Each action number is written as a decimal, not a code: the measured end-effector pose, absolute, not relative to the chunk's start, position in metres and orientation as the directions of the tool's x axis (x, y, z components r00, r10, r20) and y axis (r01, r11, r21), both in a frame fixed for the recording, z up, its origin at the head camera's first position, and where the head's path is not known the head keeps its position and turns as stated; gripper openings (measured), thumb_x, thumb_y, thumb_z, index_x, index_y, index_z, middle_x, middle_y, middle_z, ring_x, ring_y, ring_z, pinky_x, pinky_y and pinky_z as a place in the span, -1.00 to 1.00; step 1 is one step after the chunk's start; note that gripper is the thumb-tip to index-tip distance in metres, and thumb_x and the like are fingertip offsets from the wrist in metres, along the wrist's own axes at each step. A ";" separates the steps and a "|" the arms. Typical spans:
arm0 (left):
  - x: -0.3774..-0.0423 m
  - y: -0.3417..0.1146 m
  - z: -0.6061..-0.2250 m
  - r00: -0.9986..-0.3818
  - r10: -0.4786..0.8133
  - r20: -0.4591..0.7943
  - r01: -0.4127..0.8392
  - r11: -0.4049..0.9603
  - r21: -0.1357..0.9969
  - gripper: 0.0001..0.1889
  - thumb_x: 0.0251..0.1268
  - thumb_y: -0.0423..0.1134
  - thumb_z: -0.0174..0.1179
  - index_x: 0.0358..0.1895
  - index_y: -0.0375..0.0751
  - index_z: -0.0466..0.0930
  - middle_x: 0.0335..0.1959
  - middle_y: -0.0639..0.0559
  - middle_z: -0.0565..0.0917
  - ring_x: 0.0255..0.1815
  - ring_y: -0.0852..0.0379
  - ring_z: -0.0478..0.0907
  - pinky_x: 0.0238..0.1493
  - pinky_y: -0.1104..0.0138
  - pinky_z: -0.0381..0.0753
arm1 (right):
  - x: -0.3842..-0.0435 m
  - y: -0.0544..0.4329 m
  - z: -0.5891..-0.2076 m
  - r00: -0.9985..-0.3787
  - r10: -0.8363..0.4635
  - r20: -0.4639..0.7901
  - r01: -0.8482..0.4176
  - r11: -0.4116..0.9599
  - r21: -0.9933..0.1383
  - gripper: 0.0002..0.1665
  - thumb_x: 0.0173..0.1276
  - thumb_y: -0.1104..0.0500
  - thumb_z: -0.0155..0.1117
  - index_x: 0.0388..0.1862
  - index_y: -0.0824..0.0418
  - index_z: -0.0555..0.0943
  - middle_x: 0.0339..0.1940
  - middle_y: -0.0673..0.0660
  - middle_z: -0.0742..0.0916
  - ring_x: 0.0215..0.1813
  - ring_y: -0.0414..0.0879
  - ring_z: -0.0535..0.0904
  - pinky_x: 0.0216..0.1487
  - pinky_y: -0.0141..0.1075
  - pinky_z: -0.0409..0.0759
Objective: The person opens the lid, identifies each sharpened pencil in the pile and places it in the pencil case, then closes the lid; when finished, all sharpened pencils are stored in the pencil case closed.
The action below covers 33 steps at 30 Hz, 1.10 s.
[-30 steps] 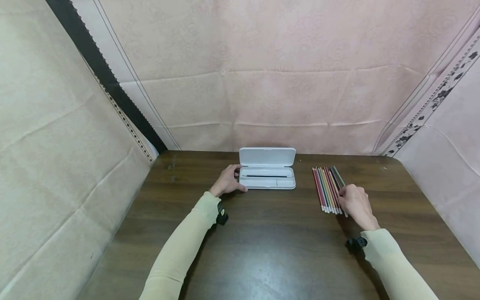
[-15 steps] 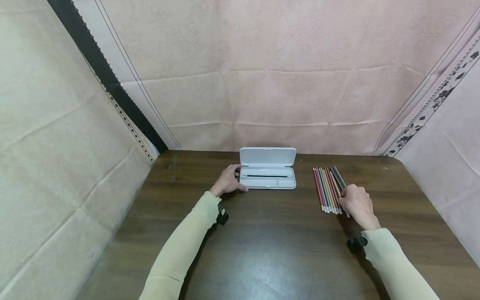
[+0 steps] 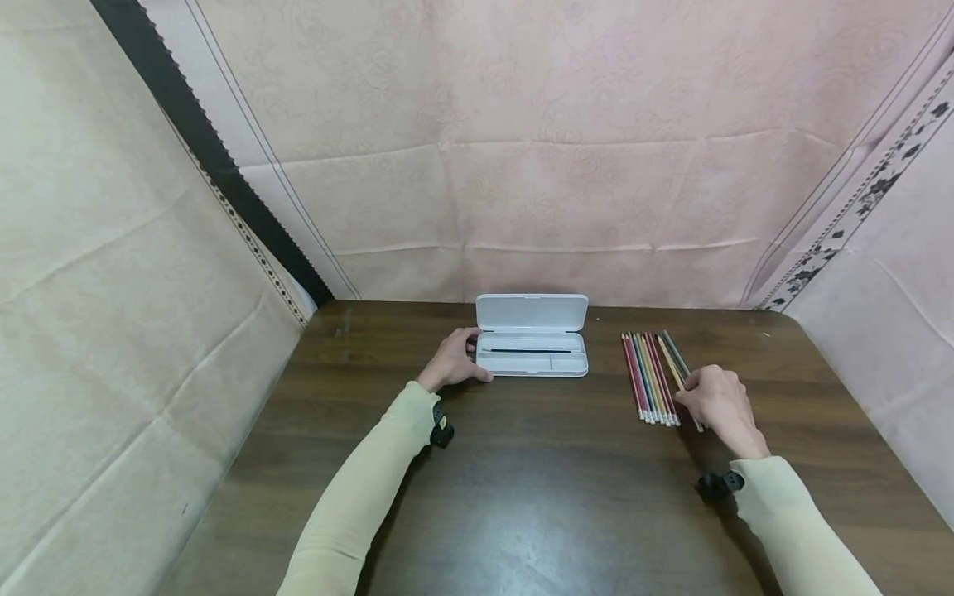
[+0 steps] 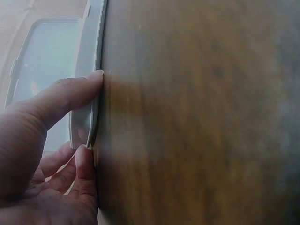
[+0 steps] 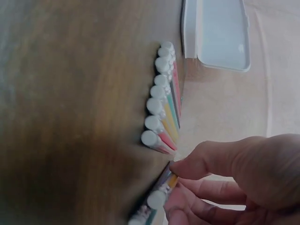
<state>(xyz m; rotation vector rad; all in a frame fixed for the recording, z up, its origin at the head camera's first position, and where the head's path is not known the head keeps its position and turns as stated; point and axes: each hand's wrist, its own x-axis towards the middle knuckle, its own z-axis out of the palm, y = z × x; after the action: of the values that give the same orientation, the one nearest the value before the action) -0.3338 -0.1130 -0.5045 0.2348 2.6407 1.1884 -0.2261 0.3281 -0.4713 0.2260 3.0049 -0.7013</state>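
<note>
A white pencil case [image 3: 514, 365] lies open on the table with its lid [image 3: 532, 313] tipped back. One thin dark stick [image 3: 532, 351], perhaps a pencil, lies inside. My left hand [image 3: 453, 360] holds the case's left end, thumb at the front edge and fingers against the end. On the right, my right hand [image 3: 715, 403] pinches a yellow pencil [image 5: 158, 198] between thumb and fingers. A dark green pencil [image 3: 674, 349] lies close beside it, partly hidden by the hand. Left of that hand lies a row of colored pencils [image 3: 647, 377], their white eraser ends toward me.
The brown wooden table [image 3: 514, 480] has rounded far corners. Pale cloth [image 3: 522, 190] hangs behind it and along both sides. Bare tabletop lies between the case and the pencil row.
My right hand has shifted right, drawing the yellow pencil away from the row; the dark green pencil's near end has moved right too. The left hand and case have stayed put.
</note>
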 end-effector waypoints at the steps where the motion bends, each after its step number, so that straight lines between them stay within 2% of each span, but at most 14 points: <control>1: -0.334 -0.113 -0.505 -0.959 0.242 -0.146 0.051 0.657 0.752 0.01 0.11 -0.26 0.67 0.66 -0.12 0.32 0.51 -0.18 0.48 0.49 -0.14 0.50 0.54 -0.01 0.55 | -0.226 0.329 -0.470 -0.988 0.132 -0.078 0.153 0.886 -0.437 -0.70 0.40 0.17 0.40 -0.13 0.44 0.80 -0.18 0.44 0.80 -0.24 0.20 0.65 -0.31 -0.07 0.57; 13: -0.333 -0.113 -0.504 -0.962 0.236 -0.140 0.052 0.659 0.750 0.00 0.12 -0.25 0.67 0.65 -0.14 0.33 0.51 -0.18 0.48 0.47 -0.14 0.50 0.54 -0.02 0.56 | -0.218 0.323 -0.458 -0.991 0.127 -0.032 0.127 0.873 -0.472 -0.68 0.39 0.13 0.43 -0.08 0.38 0.79 -0.13 0.40 0.82 -0.18 0.17 0.68 -0.29 -0.18 0.53; 17: -0.332 -0.113 -0.503 -0.961 0.236 -0.142 0.051 0.657 0.752 0.01 0.12 -0.25 0.67 0.65 -0.14 0.33 0.52 -0.19 0.48 0.49 -0.15 0.50 0.55 -0.02 0.55 | -0.216 0.315 -0.454 -0.995 0.089 0.045 0.056 0.872 -0.487 -0.75 0.36 0.15 0.44 -0.14 0.33 0.81 -0.20 0.32 0.86 -0.19 0.14 0.70 -0.27 -0.20 0.51; 24: -0.334 -0.113 -0.504 -0.959 0.240 -0.148 0.049 0.660 0.750 0.01 0.13 -0.24 0.67 0.66 -0.13 0.32 0.53 -0.18 0.47 0.49 -0.14 0.50 0.55 -0.03 0.55 | -0.216 0.296 -0.446 -0.989 0.028 0.146 -0.056 0.842 -0.537 -0.84 0.32 0.26 0.41 -0.18 0.28 0.83 -0.34 0.18 0.88 -0.34 -0.08 0.66 -0.30 -0.25 0.49; 33: -0.333 -0.112 -0.503 -0.958 0.246 -0.146 0.055 0.659 0.750 0.00 0.13 -0.24 0.66 0.65 -0.13 0.33 0.53 -0.18 0.47 0.49 -0.13 0.50 0.55 -0.02 0.54 | -0.231 0.270 -0.442 -0.983 -0.078 0.169 -0.164 0.791 -0.589 -0.88 0.37 0.33 0.43 -0.17 0.29 0.84 -0.37 0.17 0.87 -0.38 -0.16 0.62 -0.33 -0.32 0.51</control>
<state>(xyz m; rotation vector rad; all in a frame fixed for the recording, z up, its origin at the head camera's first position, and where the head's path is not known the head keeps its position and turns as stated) -0.3332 -0.1124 -0.5034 0.2440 2.6423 1.1823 -0.2312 0.2702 -0.4416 -0.2110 3.1008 -1.0401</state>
